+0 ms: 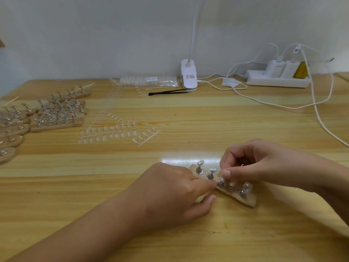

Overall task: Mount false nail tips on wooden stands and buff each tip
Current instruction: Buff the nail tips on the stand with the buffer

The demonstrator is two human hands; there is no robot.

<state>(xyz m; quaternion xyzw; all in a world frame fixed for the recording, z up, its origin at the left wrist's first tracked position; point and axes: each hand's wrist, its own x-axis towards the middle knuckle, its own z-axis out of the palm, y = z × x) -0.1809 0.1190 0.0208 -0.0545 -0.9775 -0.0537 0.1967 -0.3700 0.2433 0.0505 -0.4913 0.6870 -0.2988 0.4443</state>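
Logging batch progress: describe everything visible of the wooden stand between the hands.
The wooden stand is a flat, pale strip lying slantwise on the table, carrying five metal pegs, some topped with clear tips. The left hand steadies its near edge; the right hand pinches a nail tip at a middle peg.

A plain, pale wall (113, 35) ran across the far side. A light wooden table (207, 114) with striped grain filled the scene. A white clip-on lamp (188, 76) stood at its far edge. A white power strip (279, 81) lay far right, trailing white cables (264, 105). Lamp glare (181, 160) shone on the near tabletop.
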